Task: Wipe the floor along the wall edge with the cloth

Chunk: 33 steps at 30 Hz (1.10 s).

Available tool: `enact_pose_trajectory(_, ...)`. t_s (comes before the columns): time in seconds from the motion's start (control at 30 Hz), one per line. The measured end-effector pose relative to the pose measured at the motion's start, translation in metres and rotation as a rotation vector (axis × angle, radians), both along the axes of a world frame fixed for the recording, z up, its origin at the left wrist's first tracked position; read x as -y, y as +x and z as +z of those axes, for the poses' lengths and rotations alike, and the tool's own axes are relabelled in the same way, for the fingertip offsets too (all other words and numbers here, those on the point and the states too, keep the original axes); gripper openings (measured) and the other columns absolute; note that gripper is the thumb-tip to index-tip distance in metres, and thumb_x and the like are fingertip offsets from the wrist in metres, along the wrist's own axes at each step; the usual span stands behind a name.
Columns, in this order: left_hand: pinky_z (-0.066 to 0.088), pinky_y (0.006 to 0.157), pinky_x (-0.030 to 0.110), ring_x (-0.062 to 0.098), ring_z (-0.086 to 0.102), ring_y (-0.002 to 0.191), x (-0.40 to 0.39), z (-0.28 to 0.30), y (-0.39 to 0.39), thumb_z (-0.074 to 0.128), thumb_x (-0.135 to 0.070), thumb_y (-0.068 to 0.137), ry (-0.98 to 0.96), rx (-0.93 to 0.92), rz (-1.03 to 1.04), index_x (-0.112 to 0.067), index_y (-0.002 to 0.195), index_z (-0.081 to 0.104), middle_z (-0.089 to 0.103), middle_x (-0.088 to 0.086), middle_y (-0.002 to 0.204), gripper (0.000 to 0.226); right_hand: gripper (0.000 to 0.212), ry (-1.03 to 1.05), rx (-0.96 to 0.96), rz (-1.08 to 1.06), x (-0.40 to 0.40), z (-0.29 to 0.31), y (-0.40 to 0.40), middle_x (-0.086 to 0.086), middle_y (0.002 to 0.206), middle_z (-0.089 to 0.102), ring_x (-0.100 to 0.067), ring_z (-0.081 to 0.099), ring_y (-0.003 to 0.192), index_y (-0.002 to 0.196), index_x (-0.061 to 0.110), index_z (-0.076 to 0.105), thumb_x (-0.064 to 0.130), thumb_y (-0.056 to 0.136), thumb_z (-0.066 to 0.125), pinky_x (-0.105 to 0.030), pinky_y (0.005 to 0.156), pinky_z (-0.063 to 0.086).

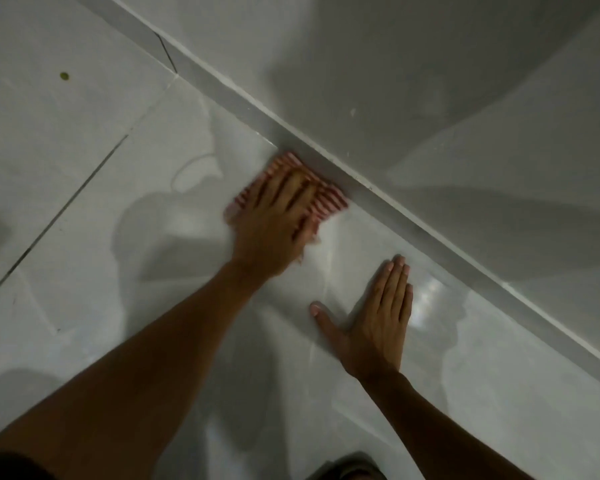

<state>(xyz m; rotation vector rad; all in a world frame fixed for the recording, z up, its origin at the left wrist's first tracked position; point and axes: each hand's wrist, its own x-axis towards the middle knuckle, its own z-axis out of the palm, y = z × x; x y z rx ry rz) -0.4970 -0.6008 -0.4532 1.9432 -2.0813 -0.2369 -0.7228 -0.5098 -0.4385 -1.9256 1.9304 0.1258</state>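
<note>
Left hand (274,220) presses the striped cloth (323,199) flat against the baseboard (430,233); right hand (378,320) spread on glossy tile floor (118,237).

The floor (125,209) meets the wall (413,98) along a skirting strip (430,233) running from upper left to lower right. The cloth (328,200) lies on the floor, touching the skirting. The left hand (274,220) rests flat on the cloth. The right hand (378,323) lies flat on the floor, right of the cloth, near the skirting.

Head view, steeply down, close
</note>
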Motion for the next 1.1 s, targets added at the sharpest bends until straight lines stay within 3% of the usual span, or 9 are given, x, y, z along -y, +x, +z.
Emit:
enact_pose_trajectory(0.2,0.014,0.137,0.054,0.036,0.025,0.166,0.04,-0.004,0.073,0.032,-0.043,0.112,0.036,-0.026,0.46,-0.012,0.167,0.035,0.032,0.015,0.176,0.063,0.146,-0.08,-0.017,0.013,-0.004,-0.009,-0.002,-0.013,0.186,-0.018,-0.028,-0.016,0.174,0.175,0.004,-0.01,0.105,0.082,0.038,-0.05,0.142,0.0)
enact_pose_trajectory(0.3,0.007,0.138,0.054,0.039,0.018,0.167,0.056,0.003,0.048,0.03,-0.04,0.112,0.118,-0.069,0.613,-0.009,0.169,0.027,0.023,0.018,0.179,0.065,0.146,-0.098,-0.022,0.028,-0.004,-0.011,-0.003,-0.015,0.186,-0.014,-0.031,-0.012,0.174,0.175,0.002,-0.007,0.104,0.083,0.043,-0.053,0.142,0.005)
enact_pose_trajectory(0.37,0.014,0.136,0.057,0.044,0.026,0.164,0.057,0.002,0.022,0.036,-0.037,0.111,0.075,-0.072,0.657,-0.003,0.166,0.035,0.032,0.023,0.175,0.064,0.146,-0.097,-0.017,0.025,-0.003,-0.009,-0.001,-0.016,0.186,-0.014,-0.031,-0.012,0.174,0.175,0.001,-0.006,0.103,0.083,0.045,-0.053,0.142,0.005)
enact_pose_trajectory(0.57,0.028,0.132,0.059,0.049,0.041,0.156,0.02,0.004,-0.045,0.042,-0.032,0.108,0.049,-0.089,0.515,0.003,0.159,0.045,0.047,0.028,0.165,0.062,0.146,-0.041,0.021,0.013,-0.002,-0.006,-0.003,-0.01,0.185,-0.023,-0.026,-0.021,0.173,0.175,0.006,-0.014,0.101,0.084,0.049,-0.044,0.141,-0.007)
enact_pose_trajectory(0.7,0.039,0.127,0.056,0.045,0.049,0.151,-0.008,0.012,-0.07,0.058,-0.02,0.098,0.064,-0.038,0.158,0.0,0.153,0.056,0.056,0.023,0.159,0.058,0.15,0.02,0.112,0.036,0.001,-0.003,-0.016,-0.003,0.182,-0.034,-0.021,-0.03,0.17,0.173,0.012,-0.024,0.095,0.082,0.061,-0.035,0.136,-0.02)
enact_pose_trajectory(0.83,0.061,0.107,0.049,0.041,0.071,0.127,-0.013,0.035,-0.05,0.073,-0.004,0.076,0.17,0.013,-0.119,-0.003,0.133,0.074,0.073,0.019,0.139,0.057,0.157,0.19,0.276,0.032,-0.003,0.015,-0.035,0.008,0.182,-0.034,-0.016,-0.026,0.171,0.172,0.021,-0.028,0.099,0.071,0.063,-0.043,0.141,-0.006)
enact_pose_trajectory(0.9,0.066,0.093,0.055,0.043,0.075,0.114,-0.016,0.065,-0.036,0.072,0.007,0.08,0.355,-0.236,-0.089,-0.004,0.123,0.077,0.076,0.02,0.129,0.045,0.151,0.202,0.321,0.06,-0.008,0.032,-0.035,0.003,0.186,-0.023,-0.021,-0.016,0.173,0.174,0.016,-0.02,0.104,0.075,0.051,-0.052,0.143,0.005)
enact_pose_trajectory(1.03,0.053,0.115,0.045,0.031,0.067,0.129,-0.05,0.145,-0.011,0.08,-0.023,0.092,0.637,-0.484,0.188,-0.02,0.146,0.059,0.069,0.008,0.139,0.058,0.119,0.119,0.279,0.175,-0.022,0.088,0.002,-0.008,0.187,-0.014,-0.028,-0.007,0.175,0.174,0.022,-0.022,0.079,0.097,0.048,-0.048,0.142,0.005)
enact_pose_trajectory(1.1,0.055,0.113,0.044,0.032,0.069,0.125,-0.071,0.177,0.002,0.077,-0.019,0.094,0.61,-0.565,0.314,-0.019,0.147,0.057,0.07,0.008,0.136,0.057,0.115,0.108,0.269,0.179,-0.021,0.121,0.028,-0.008,0.187,-0.014,-0.026,-0.008,0.175,0.175,0.018,-0.02,0.072,0.1,0.048,-0.043,0.141,0.003)
